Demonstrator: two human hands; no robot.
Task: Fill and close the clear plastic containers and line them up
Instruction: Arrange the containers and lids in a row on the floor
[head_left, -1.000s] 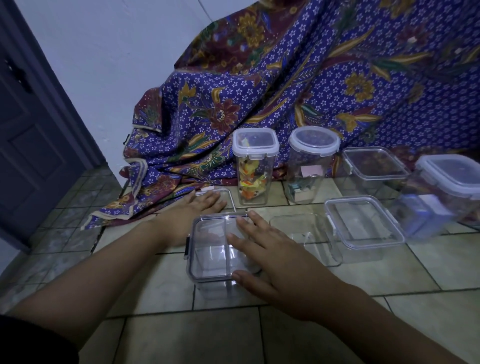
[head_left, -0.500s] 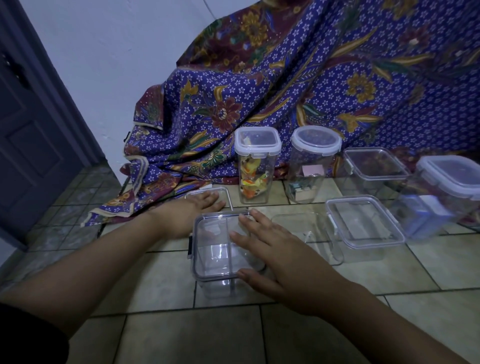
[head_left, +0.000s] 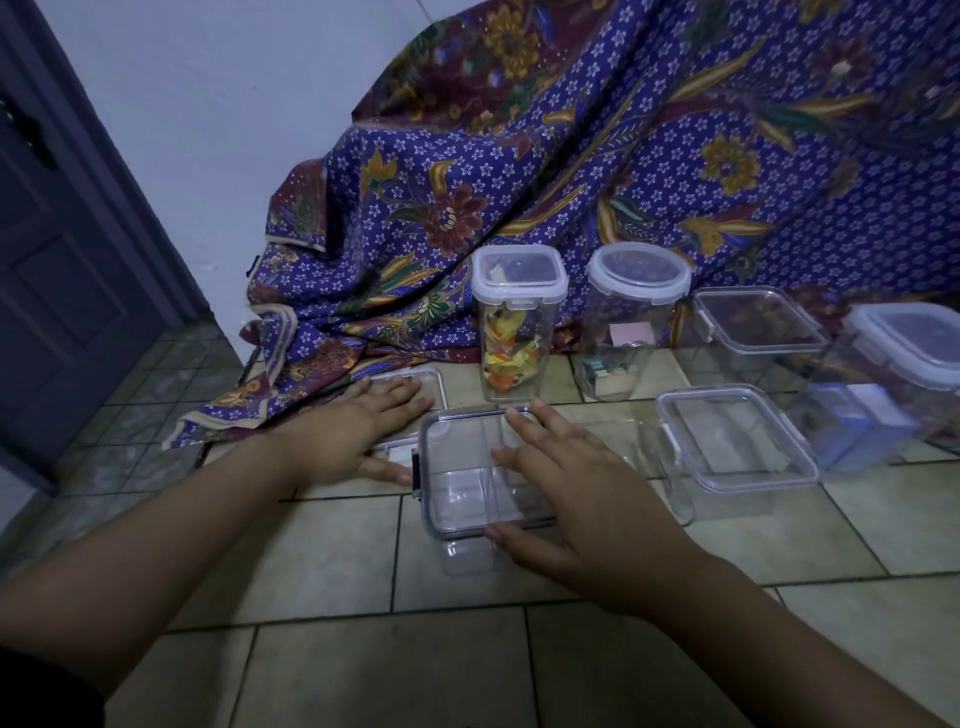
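Since the earlier frame: hands barely shifting; view creeping closer
Left hand (head_left: 358, 436): lying flat, fingers spread, on a loose lid (head_left: 434, 382); gripping nothing
Divided container (head_left: 480, 486): sitting on the floor tiles (head_left: 332, 551) between both hands; likely light, stiff, slippery; best held by its rim
Right hand (head_left: 582, 499): pressing open-palmed on its lid; clamping nothing

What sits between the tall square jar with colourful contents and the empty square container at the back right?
The head view shows a round-lidded jar standing between the tall square jar and the empty square container.
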